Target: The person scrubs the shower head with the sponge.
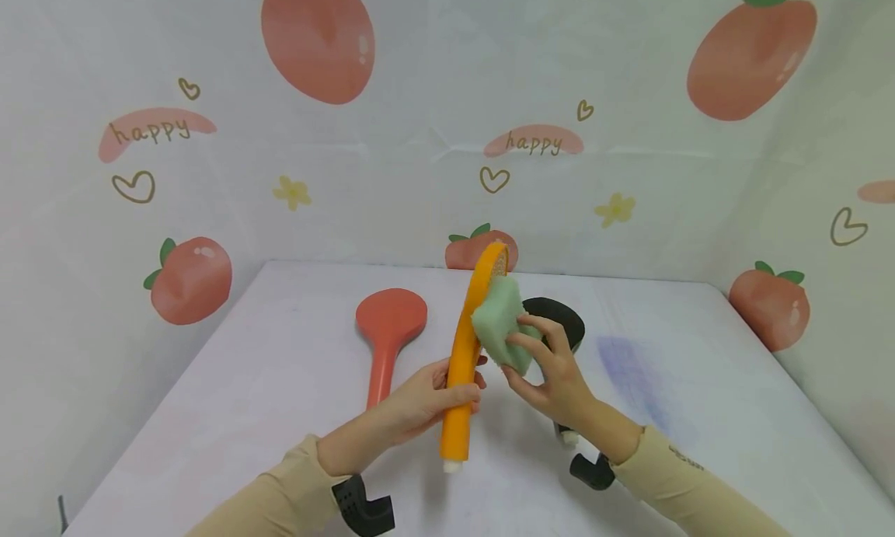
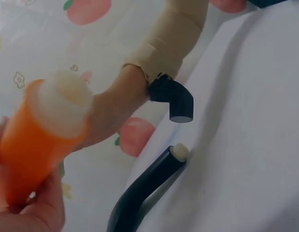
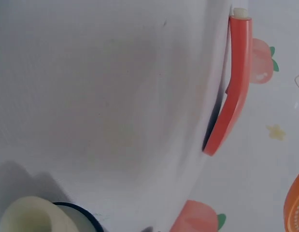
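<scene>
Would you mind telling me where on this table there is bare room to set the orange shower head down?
The widest bare patch on the table is its left side, beside the red shower head. The far right, past the black shower head, is also free. The middle is crowded by both hands, the orange shower head and the sponge.

A white table (image 1: pixel 280 413) stands against peach-printed "happy" walls (image 1: pixel 433 133).
</scene>
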The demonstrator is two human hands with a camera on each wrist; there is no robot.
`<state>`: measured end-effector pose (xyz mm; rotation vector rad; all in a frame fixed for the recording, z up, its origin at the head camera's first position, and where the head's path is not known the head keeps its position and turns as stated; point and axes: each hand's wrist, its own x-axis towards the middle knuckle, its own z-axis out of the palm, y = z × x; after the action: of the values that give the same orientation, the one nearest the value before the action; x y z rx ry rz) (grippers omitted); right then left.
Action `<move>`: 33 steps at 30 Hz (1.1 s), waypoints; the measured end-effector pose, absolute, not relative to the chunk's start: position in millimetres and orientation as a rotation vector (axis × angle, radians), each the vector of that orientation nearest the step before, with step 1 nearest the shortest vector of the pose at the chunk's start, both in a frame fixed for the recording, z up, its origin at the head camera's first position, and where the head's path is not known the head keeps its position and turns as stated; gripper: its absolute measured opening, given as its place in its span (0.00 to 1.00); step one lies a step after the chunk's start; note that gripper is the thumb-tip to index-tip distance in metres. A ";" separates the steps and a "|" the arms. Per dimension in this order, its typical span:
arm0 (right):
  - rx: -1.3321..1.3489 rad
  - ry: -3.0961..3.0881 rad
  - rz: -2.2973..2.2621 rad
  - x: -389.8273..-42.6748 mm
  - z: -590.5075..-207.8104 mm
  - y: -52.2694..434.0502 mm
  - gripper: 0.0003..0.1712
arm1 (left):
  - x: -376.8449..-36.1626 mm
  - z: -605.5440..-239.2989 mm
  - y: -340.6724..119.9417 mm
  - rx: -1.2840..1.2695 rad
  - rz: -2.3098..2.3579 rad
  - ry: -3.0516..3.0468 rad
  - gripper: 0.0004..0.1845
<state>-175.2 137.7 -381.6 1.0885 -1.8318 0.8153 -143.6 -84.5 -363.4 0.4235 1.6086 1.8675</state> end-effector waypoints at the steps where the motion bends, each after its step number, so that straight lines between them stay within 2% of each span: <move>1: 1.108 -1.818 0.807 -175.7 -381.3 137.3 0.18 | -143.2 -364.5 -83.8 0.412 1.834 1.641 0.32; 6: 1.184 -1.748 0.768 -176.3 -378.2 133.8 0.16 | -141.2 -366.9 -80.8 0.387 1.730 1.787 0.34; 16: 1.220 -1.803 0.628 -169.7 -372.4 124.4 0.16 | -136.8 -364.0 -79.7 0.473 1.766 1.790 0.32; 26: 1.193 -1.852 0.487 -168.4 -368.6 121.7 0.14 | -140.4 -373.1 -81.9 0.430 1.756 1.753 0.34; 33: 1.115 -1.939 0.480 -173.8 -363.9 124.1 0.18 | -140.1 -377.3 -82.9 0.406 1.753 1.744 0.35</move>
<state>-173.8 124.1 -363.9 1.1154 -1.9389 0.4800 -140.1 -82.9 -377.3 0.4063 1.7436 1.7529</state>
